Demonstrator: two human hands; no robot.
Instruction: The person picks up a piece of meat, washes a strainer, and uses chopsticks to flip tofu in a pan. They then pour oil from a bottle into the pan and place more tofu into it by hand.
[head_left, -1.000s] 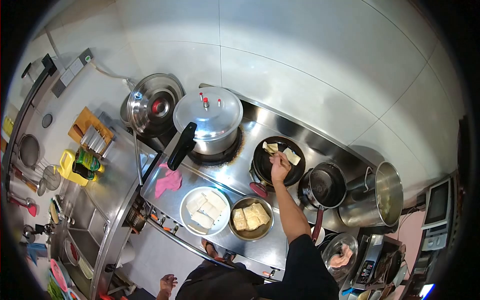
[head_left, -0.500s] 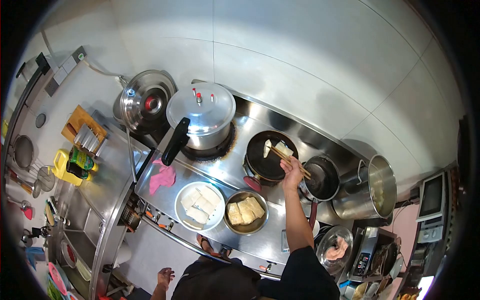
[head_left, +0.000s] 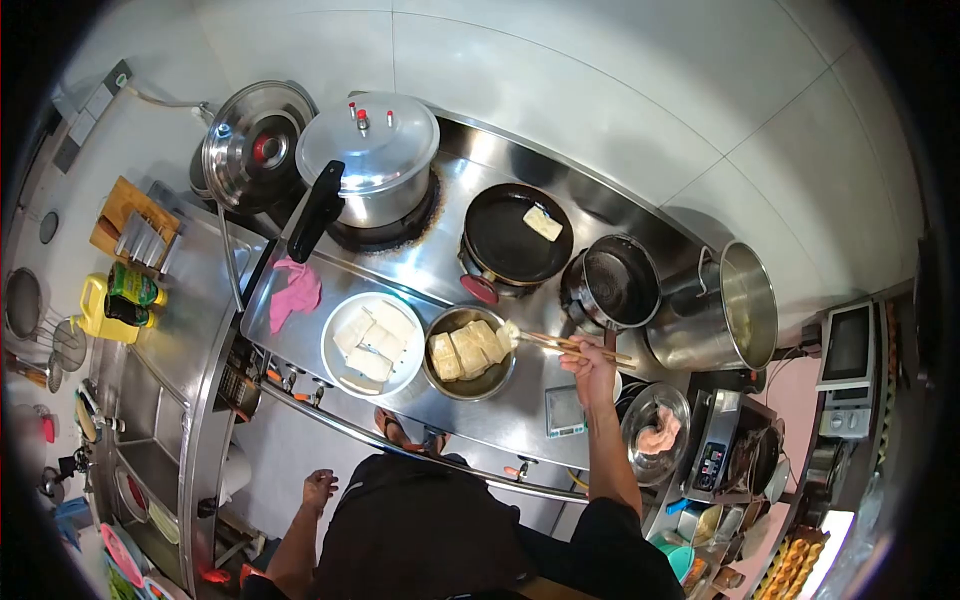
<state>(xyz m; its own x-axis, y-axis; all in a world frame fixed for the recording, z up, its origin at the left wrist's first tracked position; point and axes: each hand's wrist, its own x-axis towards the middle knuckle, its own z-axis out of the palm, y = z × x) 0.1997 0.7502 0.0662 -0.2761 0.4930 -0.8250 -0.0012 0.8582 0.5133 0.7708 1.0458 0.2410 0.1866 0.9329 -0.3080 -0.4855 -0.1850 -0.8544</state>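
Observation:
My right hand [head_left: 592,370] is closed around wooden chopsticks [head_left: 545,341]. Their tips pinch a pale tofu piece [head_left: 509,335] at the right rim of a steel bowl [head_left: 470,395], which holds several browned tofu slabs [head_left: 463,350]. To its left, a white bowl [head_left: 333,378] contains paler white slabs [head_left: 372,340]. One lightly browned slab [head_left: 543,223] lies in the black frying pan [head_left: 505,250] behind. Low at the left, my left hand [head_left: 320,489] hangs away from the counter, fingers loosely bent and apart, holding nothing visible.
A pressure cooker [head_left: 375,170] sits on the left burner, its black handle projecting forward. Right of the frying pan are a dark saucepan [head_left: 622,285] and a tall steel pot [head_left: 710,325]. A pink cloth [head_left: 297,291] and a small scale [head_left: 566,412] lie on the counter.
My right hand has brought the chopsticks and the tofu piece from over the frying pan forward to the steel bowl. One slab stays in the pan. The whole view has shifted slightly.

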